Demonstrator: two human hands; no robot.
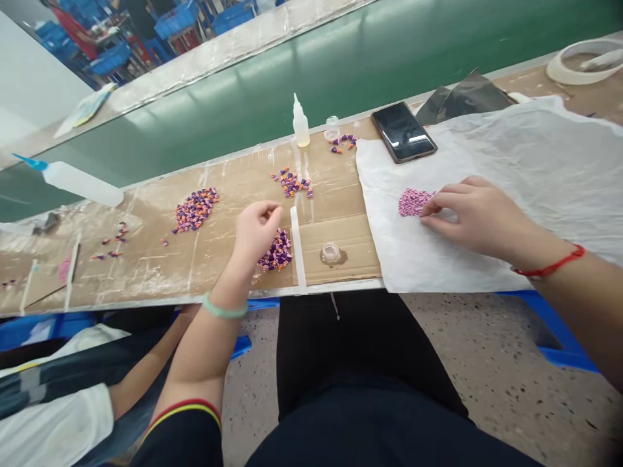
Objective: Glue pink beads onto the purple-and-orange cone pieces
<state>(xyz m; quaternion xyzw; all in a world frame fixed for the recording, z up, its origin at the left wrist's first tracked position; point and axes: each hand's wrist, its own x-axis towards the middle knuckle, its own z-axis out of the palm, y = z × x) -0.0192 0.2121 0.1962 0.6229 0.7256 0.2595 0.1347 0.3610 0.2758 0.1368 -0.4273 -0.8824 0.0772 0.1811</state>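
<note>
My left hand [259, 228] is held in a pinch just above a pile of small purple and pink pieces [278, 251]. What its fingertips hold, if anything, is too small to make out. On the white cloth [403, 259], my right hand [467, 211] reaches to the edge of a heap of tiny pink pieces [413, 202], thumb and fingers drawn together. Whatever lies between those fingertips is hidden. Between the hands, a small clear round dish [331, 253] rests on a cardboard piece [360, 240], with a wet patch around it.
Purple and orange pieces lie in a large pile [195, 209] and a smaller one [294, 183]. A dropper bottle [300, 123] stands behind, near a phone [403, 131]. A bigger bottle [82, 183] lies left, a tape roll [584, 61] far right. Another person's arm [150, 363] is at lower left.
</note>
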